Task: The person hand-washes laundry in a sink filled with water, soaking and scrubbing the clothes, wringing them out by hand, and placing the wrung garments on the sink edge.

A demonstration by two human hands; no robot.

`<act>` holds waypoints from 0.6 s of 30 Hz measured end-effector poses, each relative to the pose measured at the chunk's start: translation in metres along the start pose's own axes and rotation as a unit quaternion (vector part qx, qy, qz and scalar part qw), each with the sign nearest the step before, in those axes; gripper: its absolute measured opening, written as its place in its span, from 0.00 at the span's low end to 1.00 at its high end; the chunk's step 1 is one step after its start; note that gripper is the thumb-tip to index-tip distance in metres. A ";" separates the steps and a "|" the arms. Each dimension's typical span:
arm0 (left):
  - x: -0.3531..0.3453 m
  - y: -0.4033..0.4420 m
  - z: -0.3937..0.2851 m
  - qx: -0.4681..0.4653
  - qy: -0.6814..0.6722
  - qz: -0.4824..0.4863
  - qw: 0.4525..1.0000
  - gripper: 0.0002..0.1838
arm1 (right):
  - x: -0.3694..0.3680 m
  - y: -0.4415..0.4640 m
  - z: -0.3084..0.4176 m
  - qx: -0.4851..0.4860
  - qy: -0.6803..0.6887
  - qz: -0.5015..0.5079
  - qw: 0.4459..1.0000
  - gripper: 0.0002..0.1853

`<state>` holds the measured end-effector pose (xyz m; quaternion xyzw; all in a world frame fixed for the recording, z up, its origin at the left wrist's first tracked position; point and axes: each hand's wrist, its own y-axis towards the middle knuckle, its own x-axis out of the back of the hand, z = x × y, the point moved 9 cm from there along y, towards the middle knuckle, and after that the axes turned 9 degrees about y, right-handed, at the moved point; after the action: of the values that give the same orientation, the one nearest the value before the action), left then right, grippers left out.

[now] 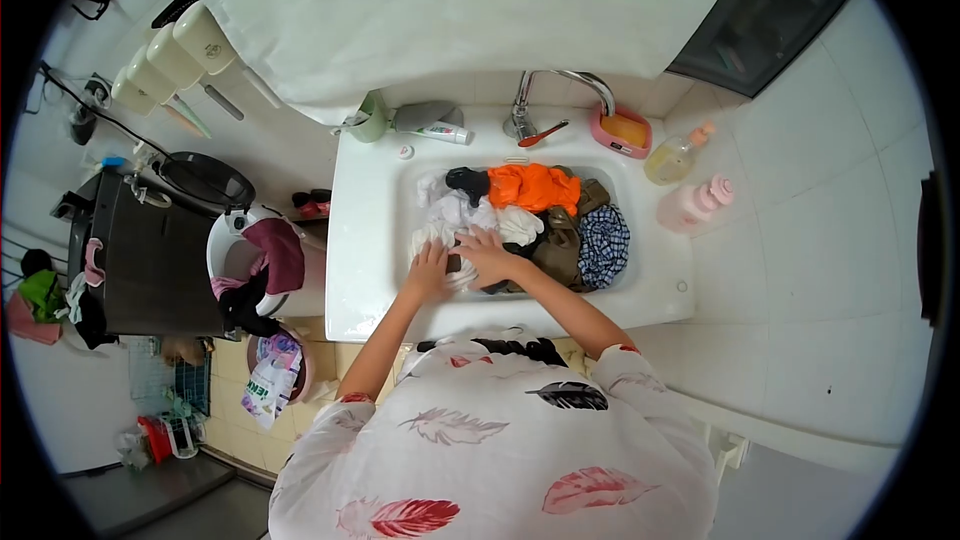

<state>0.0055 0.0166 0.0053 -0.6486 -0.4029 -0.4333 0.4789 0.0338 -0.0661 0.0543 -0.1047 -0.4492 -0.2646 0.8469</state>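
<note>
A white sink basin (655,285) holds a heap of wet clothes. At its near left side, my left hand (430,272) lies on a white garment (432,235) with its fingers stretched out. Close beside it, my right hand (485,258) presses on the same white cloth, fingers spread. A small dark patch shows between the two hands; I cannot make out what it is. Behind them lie a bright orange garment (525,188) and a black piece (467,181). To the right are an olive-brown garment (558,248) and a blue checked cloth (604,245).
A chrome faucet (520,125) rises behind the basin, near a pink soap dish (622,132). Right of it stand a yellowish pump bottle (672,160) and a pink bottle (695,204). A toothpaste tube (442,132) lies back left. Leftward, a bucket (218,245) has clothes over its rim.
</note>
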 end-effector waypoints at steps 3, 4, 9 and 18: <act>0.005 -0.010 -0.001 -0.024 -0.002 -0.026 0.999 0.49 | 0.002 0.001 0.003 -0.014 -0.071 -0.034 0.997 0.22; 0.014 -0.012 -0.003 -0.049 -0.009 -0.067 0.996 0.48 | 0.001 0.002 0.003 -0.010 -0.069 -0.032 0.997 0.22; 0.029 -0.019 -0.007 -0.076 -0.035 -0.114 0.990 0.41 | 0.014 -0.002 0.004 -0.007 -0.011 -0.064 0.998 0.17; 0.075 -0.018 0.015 -0.011 -0.225 -0.175 0.958 0.17 | 0.120 -0.029 0.006 -0.074 0.209 -0.266 0.938 0.14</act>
<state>0.0142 0.0432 0.0784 -0.6536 -0.6027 -0.3577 0.2855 0.0687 -0.1304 0.1536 0.0140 -0.2530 -0.5288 0.8100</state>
